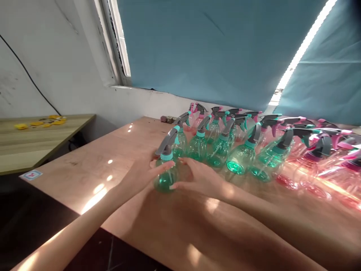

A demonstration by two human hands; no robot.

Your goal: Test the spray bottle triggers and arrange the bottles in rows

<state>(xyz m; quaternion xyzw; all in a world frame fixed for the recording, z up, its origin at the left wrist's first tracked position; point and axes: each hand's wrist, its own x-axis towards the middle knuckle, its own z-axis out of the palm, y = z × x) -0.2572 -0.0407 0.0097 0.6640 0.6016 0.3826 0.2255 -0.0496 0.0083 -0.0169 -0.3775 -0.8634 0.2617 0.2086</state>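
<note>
From the head camera, the left hand (142,172) grasps one green bottle (165,180), slightly tilted at the brown table (87,162), left of the others. The right hand (207,180) curves beside it; whether it grips, I cannot tell. Five green bottles (196,146) form the nearest row; the pink bottles (318,169) overlap too much to count. One sticker (31,174) marks the corner.

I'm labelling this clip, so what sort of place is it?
Possibly a small workshop or packing room: many spray bottles stand on one wooden table, and yellow pieces lie on a second table.
</note>
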